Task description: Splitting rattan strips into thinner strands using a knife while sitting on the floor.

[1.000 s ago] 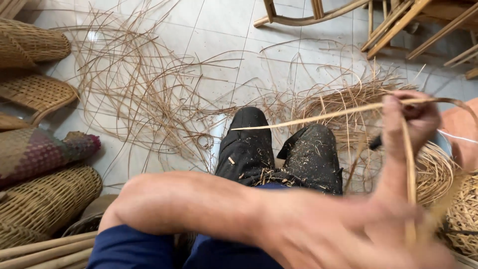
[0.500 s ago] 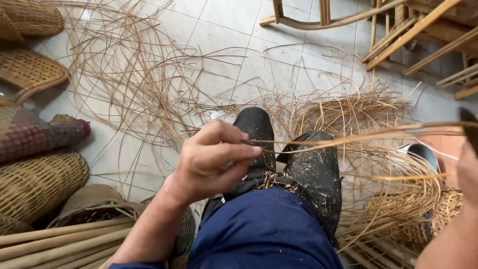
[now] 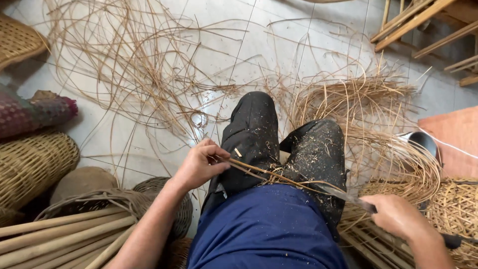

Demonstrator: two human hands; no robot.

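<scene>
My left hand (image 3: pixel 200 163) pinches one end of a thin tan rattan strip (image 3: pixel 269 174) just left of my knee. The strip runs across my lap, over the black cloth (image 3: pixel 259 134) dusted with shavings on my legs. My right hand (image 3: pixel 398 216) grips a knife; its blade (image 3: pixel 348 195) lies against the strip near my right thigh. My blue trousers (image 3: pixel 264 229) fill the lower middle.
Loose rattan strips (image 3: pixel 134 74) lie tangled over the tiled floor, with a denser heap (image 3: pixel 358 99) ahead right. Woven baskets (image 3: pixel 35 164) and thick canes (image 3: pixel 59 239) crowd the left. Another woven piece (image 3: pixel 458 209) sits at the right, wooden frames (image 3: pixel 423 20) at the top right.
Both hands have come down from chest height to my lap. The strip that was stretched level now lies across my thigh, and the knife blade meets it. The view has tilted downward.
</scene>
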